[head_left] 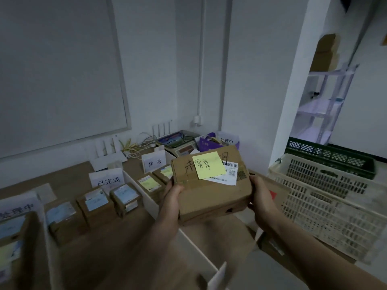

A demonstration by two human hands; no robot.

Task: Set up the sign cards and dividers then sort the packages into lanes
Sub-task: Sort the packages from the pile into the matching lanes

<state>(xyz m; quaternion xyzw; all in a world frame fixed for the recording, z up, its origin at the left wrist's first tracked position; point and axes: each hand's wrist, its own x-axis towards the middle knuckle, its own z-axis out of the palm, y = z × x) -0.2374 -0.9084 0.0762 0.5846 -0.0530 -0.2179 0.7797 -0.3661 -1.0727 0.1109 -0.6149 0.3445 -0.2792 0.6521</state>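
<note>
One flat brown cardboard package (215, 197) is held above the wooden counter (100, 258). The left hand (173, 195) and the right hand (261, 197) each grip one short end with curled fingers. On its top lie one square yellow sticky note (209, 167) and one white printed label (229, 175). Four white paper sign cards (107, 180) stand on the counter.

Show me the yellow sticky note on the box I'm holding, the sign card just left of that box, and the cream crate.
Yellow sticky note (208, 165): head view, middle of the paper.
Sign card (154, 163): head view, its printed face.
Cream crate (326, 206): head view, slotted front wall.
</note>
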